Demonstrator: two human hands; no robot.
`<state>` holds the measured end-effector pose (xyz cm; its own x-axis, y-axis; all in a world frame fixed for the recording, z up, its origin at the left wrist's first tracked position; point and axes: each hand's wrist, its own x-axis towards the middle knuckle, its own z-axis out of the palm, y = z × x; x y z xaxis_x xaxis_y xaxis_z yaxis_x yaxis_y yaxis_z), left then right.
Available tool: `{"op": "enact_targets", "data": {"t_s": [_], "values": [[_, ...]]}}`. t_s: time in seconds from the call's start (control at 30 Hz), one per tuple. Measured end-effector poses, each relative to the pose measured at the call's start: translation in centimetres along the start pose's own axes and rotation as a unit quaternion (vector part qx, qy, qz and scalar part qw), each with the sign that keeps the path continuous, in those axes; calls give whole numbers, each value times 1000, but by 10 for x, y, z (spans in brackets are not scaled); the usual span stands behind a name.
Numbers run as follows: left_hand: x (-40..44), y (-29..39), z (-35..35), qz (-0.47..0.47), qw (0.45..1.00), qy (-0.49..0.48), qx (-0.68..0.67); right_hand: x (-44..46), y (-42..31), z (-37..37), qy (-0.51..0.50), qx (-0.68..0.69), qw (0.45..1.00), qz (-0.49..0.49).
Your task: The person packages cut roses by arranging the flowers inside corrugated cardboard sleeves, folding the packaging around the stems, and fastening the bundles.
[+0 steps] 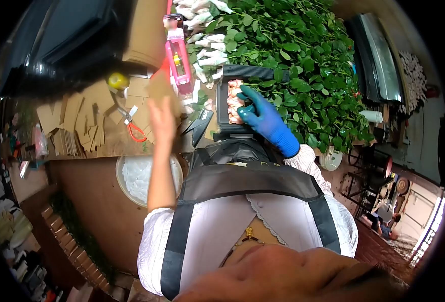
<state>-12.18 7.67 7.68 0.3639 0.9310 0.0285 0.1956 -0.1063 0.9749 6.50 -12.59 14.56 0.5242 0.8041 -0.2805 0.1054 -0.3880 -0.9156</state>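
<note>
Nearby, leaves [303,65] crowd the right hand [268,118], fingers parted at pink roses [234,100]; left hand [163,118] pinches cardboard [163,89].

A Flower-Handling Workshop

Leafy stems [298,70] are covering much of the workbench [114,149], white wrapped tips [212,61] are lying alongside, and pink blooms [234,95] are sitting in a dark holder [222,106]. Cardboard pieces [88,116], a pink dispenser [183,83] and red-handled shears [130,121] are lying nearby, while a round tub [118,177] of white material [139,177] is standing below.
</note>
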Motion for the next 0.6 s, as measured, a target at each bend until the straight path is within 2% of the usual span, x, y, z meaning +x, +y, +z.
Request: {"op": "enact_targets", "data": {"t_s": [0.03,0.07,0.1,0.13,0.17,0.2,0.27,0.3,0.4,0.43,0.53,0.57,0.6], "values": [[-13,15,17,-55,987,-114,-102,0,2,11,-5,146,989,0],[-27,39,27,-68,966,-242,-62,3,11,9,-31,140,989,19],[-45,46,47,-57,944,-295,-135,11,23,4,-57,133,989,38],[-47,39,58,-32,941,-322,-100,18,22,-3,-85,126,987,57],[-50,31,69,-5,936,-346,-65,20,20,-15,-73,21,994,76],[-42,41,64,-64,922,-382,21,17,14,-24,-52,29,993,104],[-27,63,55,-18,894,-376,241,22,46,-42,-20,-10,993,119],[-29,42,60,87,925,-295,225,25,54,-49,-31,-33,989,144],[-21,39,77,251,895,-329,165,31,60,-45,-19,-36,992,116],[-17,47,86,312,870,-341,170,36,61,-43,-15,-92,988,123],[-7,56,111,371,785,-429,248,39,70,-33,41,-233,969,67],[-4,52,119,366,772,-446,267,37,72,-32,50,-220,969,98],[-2,47,128,360,759,-462,285,28,60,-32,63,-272,956,85]]}}
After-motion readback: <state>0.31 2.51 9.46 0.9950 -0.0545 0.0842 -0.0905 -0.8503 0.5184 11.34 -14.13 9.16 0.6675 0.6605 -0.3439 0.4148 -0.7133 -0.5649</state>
